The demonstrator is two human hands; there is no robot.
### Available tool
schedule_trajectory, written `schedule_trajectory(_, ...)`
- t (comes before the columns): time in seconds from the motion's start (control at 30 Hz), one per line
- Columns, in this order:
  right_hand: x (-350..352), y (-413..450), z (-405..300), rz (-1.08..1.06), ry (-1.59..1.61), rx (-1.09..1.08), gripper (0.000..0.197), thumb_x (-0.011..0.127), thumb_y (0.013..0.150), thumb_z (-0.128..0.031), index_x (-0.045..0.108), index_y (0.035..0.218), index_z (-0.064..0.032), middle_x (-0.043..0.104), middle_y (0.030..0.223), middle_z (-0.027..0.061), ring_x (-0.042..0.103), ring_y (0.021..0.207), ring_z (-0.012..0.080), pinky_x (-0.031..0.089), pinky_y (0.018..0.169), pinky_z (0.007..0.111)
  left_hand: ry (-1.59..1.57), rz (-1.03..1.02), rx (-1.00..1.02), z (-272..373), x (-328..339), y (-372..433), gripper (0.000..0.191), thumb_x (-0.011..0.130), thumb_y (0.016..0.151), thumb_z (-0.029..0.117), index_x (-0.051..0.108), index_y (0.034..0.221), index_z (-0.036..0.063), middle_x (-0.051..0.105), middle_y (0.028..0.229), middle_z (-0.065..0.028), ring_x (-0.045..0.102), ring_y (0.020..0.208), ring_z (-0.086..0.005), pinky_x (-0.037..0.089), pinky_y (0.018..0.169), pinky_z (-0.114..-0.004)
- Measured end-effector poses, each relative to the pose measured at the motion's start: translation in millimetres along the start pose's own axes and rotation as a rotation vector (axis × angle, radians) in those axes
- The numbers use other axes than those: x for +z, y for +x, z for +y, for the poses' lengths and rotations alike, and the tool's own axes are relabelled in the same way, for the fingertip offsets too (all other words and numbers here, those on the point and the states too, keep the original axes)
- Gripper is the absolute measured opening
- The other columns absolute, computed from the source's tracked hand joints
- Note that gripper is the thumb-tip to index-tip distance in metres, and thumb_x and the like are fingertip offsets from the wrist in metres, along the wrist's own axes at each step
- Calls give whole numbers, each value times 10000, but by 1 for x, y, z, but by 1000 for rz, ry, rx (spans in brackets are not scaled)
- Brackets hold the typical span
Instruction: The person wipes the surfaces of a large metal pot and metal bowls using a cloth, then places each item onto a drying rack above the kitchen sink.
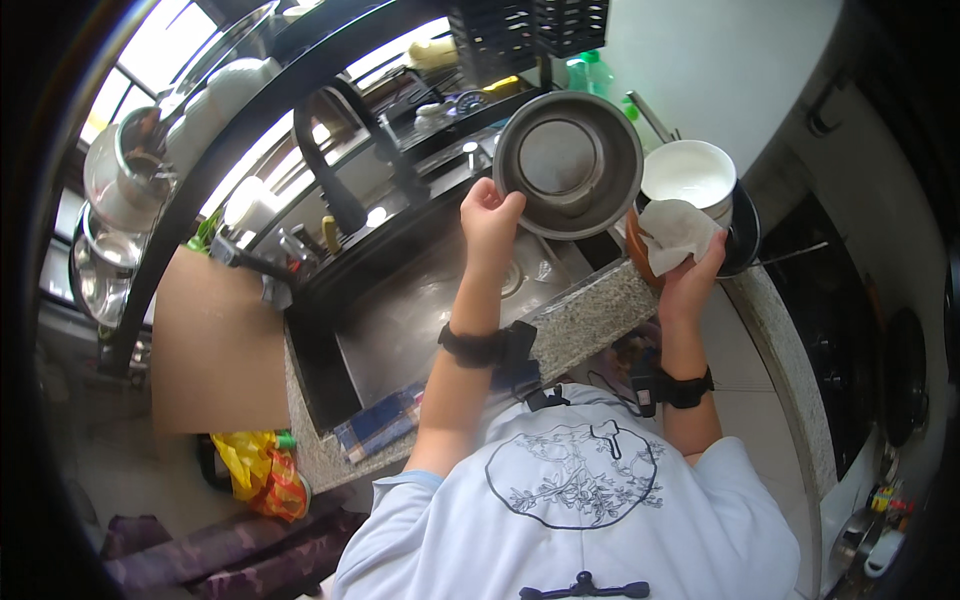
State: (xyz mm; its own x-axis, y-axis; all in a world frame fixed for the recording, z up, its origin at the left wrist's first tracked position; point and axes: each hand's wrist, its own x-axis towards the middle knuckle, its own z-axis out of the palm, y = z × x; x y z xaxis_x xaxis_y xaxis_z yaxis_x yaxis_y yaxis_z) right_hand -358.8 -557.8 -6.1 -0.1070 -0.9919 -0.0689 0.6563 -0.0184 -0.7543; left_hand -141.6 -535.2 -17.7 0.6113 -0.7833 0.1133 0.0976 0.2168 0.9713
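My left hand (489, 214) grips the rim of a round stainless steel bowl (559, 157), tilted so that its inside faces me, above the far right part of the sink. A pale cloth or paper wipe (675, 232) is in my right hand (694, 277), held between thumb and fingers. Just behind the wipe, a white bowl (690, 174) sits over a dark pan (746, 229), with an orange-brown object (643, 251) beside it. What supports the white bowl is partly hidden.
The stainless steel sink (405, 322) lies under my left forearm, edged by a speckled stone counter (600, 315). A black dish rack (202, 172) arches over the left side. A checked cloth (382, 420) lies on the near edge. A dark cooktop (817, 337) is at right.
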Motion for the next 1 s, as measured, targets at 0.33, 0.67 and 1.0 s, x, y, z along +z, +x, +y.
schedule_trajectory(0.33,42,-17,36,-193,-223,-92,363,473,855,-257,512,1075,30,542,981,60,510,831,114,390,690,230,388,338,481,1,-78,-33,326,640,711,103,357,567,25,635,838,-120,506,702,-67,406,587,-193)
schedule_trajectory(0.67,103,-71,63,-967,-879,-888,364,605,723,-211,569,1038,-31,501,1136,220,476,1072,344,375,897,382,614,351,819,8,-120,-60,301,603,742,-26,360,567,-1,615,927,-203,623,787,-210,510,653,-269)
schedule_trajectory(1.0,116,-119,83,-1189,-1216,-1051,476,580,683,-96,530,1156,-127,427,1267,147,387,1182,335,284,955,510,699,408,910,14,-142,-80,206,565,645,-112,394,602,-6,607,950,-193,615,815,-259,499,695,-289)
